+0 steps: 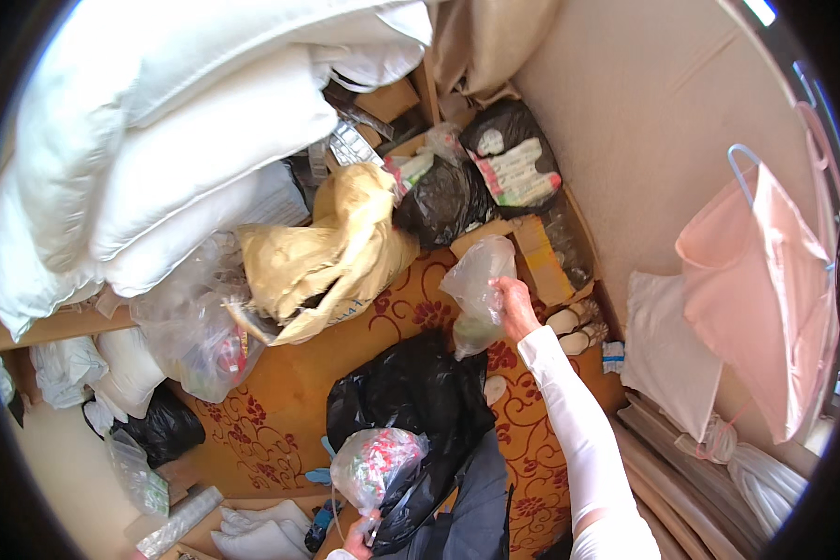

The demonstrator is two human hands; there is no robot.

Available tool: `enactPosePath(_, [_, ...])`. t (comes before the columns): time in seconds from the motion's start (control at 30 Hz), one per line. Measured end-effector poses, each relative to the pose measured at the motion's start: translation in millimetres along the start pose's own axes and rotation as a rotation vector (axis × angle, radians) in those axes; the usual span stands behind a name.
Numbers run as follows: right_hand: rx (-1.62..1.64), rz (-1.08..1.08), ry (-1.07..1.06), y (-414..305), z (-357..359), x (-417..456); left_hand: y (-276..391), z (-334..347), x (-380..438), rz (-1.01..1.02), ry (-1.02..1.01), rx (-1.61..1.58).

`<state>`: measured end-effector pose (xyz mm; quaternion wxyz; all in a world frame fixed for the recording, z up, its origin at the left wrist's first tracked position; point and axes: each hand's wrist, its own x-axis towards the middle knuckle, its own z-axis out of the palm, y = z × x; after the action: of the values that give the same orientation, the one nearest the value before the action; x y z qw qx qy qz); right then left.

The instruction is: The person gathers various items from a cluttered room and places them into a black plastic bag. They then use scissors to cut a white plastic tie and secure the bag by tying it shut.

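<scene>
My right hand, at the end of a white sleeve, grips a translucent plastic bag above the patterned carpet. A lower part of that bag looks greenish. My left hand, at the bottom, holds the gathered neck of a clear plastic bag filled with small red, white and green pieces. This filled bag rests against a large black plastic bag, which lies crumpled in front of me.
A torn tan sack and black bags lie ahead. White bedding is piled upper left. Slippers sit beside a cardboard box. Pink cloth hangs at right, above long rolls.
</scene>
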<state>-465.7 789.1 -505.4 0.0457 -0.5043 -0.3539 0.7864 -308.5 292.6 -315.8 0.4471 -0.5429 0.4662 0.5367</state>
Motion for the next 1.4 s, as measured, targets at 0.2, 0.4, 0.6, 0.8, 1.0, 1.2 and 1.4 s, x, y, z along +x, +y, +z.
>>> enactPosePath(0.2, [0.019, -0.009, -0.09, -97.2, 73.2, -27.2, 12.6, 3.1, 9.0, -0.019, -0.004, -0.104])
enactPosePath(0.4, [0.06, -0.27, -0.234, -229.8, 97.4, -53.3, 36.4, -0.1, 24.3, -0.12, -0.243, -0.087])
enactPosePath(0.6, [0.308, -0.382, -0.448, -206.2, 63.9, -176.5, 76.5, 21.8, 37.2, -0.208, -0.487, 0.053])
enactPosePath(0.8, [0.205, 0.117, 0.028, 29.0, 51.4, -352.7, 127.6, 62.6, 12.3, -0.197, -0.484, 0.677])
enactPosePath(1.0, [0.422, -0.049, 0.259, 155.7, 28.1, -491.0, 89.2, 121.0, -61.7, 0.34, -0.79, 1.825])
enactPosePath(1.2, [0.495, -0.27, 0.439, 198.6, -9.5, -578.0, -22.8, 170.0, -119.6, 1.535, -2.01, 2.525])
enactPosePath(1.4, [0.592, -0.387, 0.451, 243.6, -77.7, -682.1, -177.3, 118.9, -147.6, 1.331, -2.11, 2.612])
